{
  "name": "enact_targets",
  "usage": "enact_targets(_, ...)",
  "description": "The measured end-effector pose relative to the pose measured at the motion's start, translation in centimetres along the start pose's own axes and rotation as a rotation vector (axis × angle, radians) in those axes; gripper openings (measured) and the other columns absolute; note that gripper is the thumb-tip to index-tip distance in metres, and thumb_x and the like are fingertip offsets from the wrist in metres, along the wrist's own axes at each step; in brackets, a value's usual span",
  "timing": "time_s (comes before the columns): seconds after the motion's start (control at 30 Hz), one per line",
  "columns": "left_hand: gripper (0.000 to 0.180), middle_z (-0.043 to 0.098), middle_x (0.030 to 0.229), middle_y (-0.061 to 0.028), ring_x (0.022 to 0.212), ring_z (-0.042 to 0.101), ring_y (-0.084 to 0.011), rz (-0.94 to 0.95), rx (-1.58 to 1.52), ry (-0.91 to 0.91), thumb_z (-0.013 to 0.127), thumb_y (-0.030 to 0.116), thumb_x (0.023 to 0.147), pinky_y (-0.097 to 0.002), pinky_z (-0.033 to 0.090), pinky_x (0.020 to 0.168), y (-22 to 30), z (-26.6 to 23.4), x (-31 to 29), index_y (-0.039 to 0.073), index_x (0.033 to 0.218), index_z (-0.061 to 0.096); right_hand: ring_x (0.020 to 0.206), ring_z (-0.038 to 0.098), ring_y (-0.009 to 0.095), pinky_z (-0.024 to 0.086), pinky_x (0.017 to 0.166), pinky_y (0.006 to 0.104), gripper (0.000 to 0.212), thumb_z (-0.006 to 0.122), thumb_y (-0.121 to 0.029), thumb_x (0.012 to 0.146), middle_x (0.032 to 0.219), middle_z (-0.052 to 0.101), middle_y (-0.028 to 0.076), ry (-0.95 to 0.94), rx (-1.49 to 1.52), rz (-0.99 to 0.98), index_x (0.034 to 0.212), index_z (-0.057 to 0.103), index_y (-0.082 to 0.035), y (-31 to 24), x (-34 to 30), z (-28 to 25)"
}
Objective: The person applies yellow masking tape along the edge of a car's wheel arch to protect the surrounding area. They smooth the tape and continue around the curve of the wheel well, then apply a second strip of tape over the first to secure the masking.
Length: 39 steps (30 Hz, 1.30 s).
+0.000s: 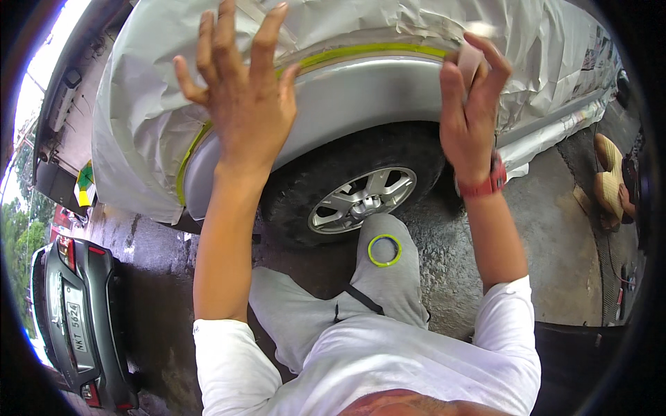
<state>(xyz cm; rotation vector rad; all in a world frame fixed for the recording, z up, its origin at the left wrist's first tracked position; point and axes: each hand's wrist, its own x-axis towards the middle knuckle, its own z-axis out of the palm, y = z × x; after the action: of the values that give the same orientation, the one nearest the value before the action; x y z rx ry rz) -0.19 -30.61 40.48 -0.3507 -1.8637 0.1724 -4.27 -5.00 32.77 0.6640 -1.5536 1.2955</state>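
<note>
My left hand [243, 104] is raised with its fingers spread, holding nothing, in front of the pale plastic sheeting [146, 118] over a silver vehicle. Farther right, my right hand [472, 118] has its thumb and fingers closed around a small whitish thing [471, 61], too blurred to name. It is at the right end of a yellow-green tape strip [361, 50], which runs along the sheeting's edge above the silver fender [368, 83]. Below both hands is the wheel [364, 201] with its black tyre. A yellow-green roll of tape [384, 263] lies on my grey-trousered leg.
A dark grey car [87, 319] stands at the left on wet ground. At the far right, a person's hand [626, 202] shows beside tan footwear-like shapes [608, 177]. Wet concrete [513, 256] lies right of the wheel. My right wrist bears a red watch [492, 177].
</note>
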Motion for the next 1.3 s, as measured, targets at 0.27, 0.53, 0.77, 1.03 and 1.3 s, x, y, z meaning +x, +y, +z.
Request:
enact_targets(0.27,0.044,0.069,0.136,-0.0135,0.122,0.065,-0.0206,-0.667,-1.214,-0.445,0.069,0.026,0.107,-0.0351,0.05,0.105,3.9,-3.3,-6.6,0.0,0.141,0.062,0.086,0.067,0.013,0.053,0.085,0.0278,0.081,0.065,-0.02,0.107,0.099,0.069,0.009,-0.592,0.729,0.521,0.167,0.015,0.0,-6.6,-6.5,-1.1)
enact_targets(0.53,0.052,0.072,0.127,-0.0137,0.117,0.068,-0.018,-0.902,-1.526,-0.468,0.066,0.033,0.108,-0.0331,0.052,0.104,4.4,-2.3,-7.4,-0.006,0.143,0.06,0.104,0.073,0.019,0.031,0.125,0.0439,0.086,0.066,-0.021,0.106,0.109,0.074,0.013,-0.85,0.737,0.404,0.167,0.011,0.005,-6.5,-6.4,-1.5)
enact_targets(0.77,0.02,0.073,0.086,-0.0024,0.078,0.065,-0.008,-0.833,-1.717,-0.558,0.077,0.02,0.101,-0.0245,0.054,0.075,2.6,-2.4,-7.1,0.0,0.1,0.074,0.09,0.073,0.02,0.052,0.089,0.0355,0.069,0.062,-0.014,0.106,0.101,0.074,0.013,-0.916,0.716,0.394,0.164,0.028,0.002,-8.3,-5.3,-2.9)
enact_targets(1.03,0.008,0.079,0.086,-0.0054,0.073,0.073,-0.012,-0.453,-0.853,0.056,0.081,0.01,0.095,-0.0266,0.054,0.068,3.2,-1.0,-2.2,0.002,0.097,0.079,0.071,0.07,0.037,0.052,0.062,0.0476,0.019,0.064,-0.015,0.1,0.077,0.071,0.017,-0.616,-0.478,-0.103,0.115,0.066,-0.004,-3.5,2.1,-3.5)
enact_targets(1.3,0.012,0.076,0.078,-0.0084,0.067,0.073,-0.0244,-0.084,-0.373,0.156,0.087,0.016,0.086,-0.0323,0.054,0.063,2.0,2.9,-0.5,0.009,0.091,0.078,0.081,0.07,0.041,0.053,0.075,0.0509,0.025,0.073,-0.028,0.094,0.079,0.071,0.02,-0.4,-0.74,0.032,0.088,0.07,-0.004,-3.1,5.9,-0.4)
